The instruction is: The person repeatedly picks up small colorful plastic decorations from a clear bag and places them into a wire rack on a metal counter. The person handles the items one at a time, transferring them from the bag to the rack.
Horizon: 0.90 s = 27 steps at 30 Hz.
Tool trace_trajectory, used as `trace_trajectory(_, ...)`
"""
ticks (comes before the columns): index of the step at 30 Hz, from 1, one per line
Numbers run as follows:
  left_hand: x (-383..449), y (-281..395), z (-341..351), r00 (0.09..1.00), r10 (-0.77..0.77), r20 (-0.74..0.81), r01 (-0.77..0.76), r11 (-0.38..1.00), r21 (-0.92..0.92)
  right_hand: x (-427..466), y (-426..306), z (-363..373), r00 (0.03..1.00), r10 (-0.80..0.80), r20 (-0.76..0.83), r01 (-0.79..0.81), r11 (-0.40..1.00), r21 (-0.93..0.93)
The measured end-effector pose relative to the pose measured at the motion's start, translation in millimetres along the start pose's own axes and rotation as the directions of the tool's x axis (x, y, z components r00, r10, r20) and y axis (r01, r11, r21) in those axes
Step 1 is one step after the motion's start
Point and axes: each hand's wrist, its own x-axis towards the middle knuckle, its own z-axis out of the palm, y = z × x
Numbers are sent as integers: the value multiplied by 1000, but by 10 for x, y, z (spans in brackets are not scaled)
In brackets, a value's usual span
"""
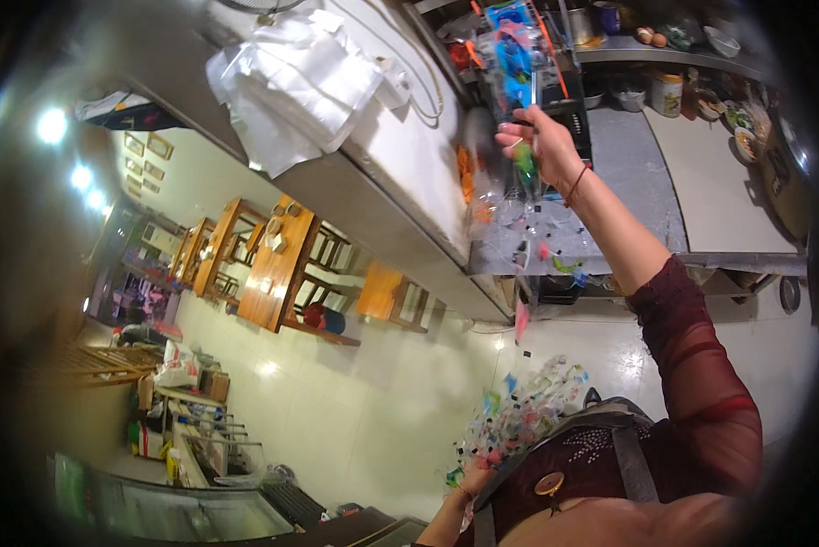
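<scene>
My right hand (pixel 543 147) reaches over the grey counter, fingers curled around the upper end of a strand of small clear plastic pieces (pixel 524 163) with green and black parts. Blur hides the exact grip. More such pieces, some pink or blue, trail over the counter's edge towards my body. Low in front of my torso, my left hand (pixel 476 475) holds a large bunch of clear plastic pieces (pixel 519 424) with coloured parts. Just beyond my right hand are bright blue and orange items (pixel 515 58), blurred.
Silvery sheets or bags (pixel 300 89) lie on a white-topped ledge (pixel 416 164) at the left of the counter. A pale board (pixel 717 184), a jar (pixel 667 96) and small bowls stand at the right. Wooden tables (pixel 276 273) and benches stand farther off on the tiled floor.
</scene>
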Motion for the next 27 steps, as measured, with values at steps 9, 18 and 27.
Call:
trace_trajectory(9, 399, 1122, -656, 922, -334, -194, 22, 546, -837, -991, 465, -507, 968, -242, 63, 231, 769, -596)
trace_trajectory(18, 1843, 2924, -968, 980, 127, 152, 110, 291, -951, -3282, 1267, -1332, 796, 448, 407, 346, 216, -913)
trace_trajectory(27, 1432, 2266, -639, 1000, 25, 3, -16, 704, -710, -2067, 16, -1095, 828, 474, 300, -82, 632, -770)
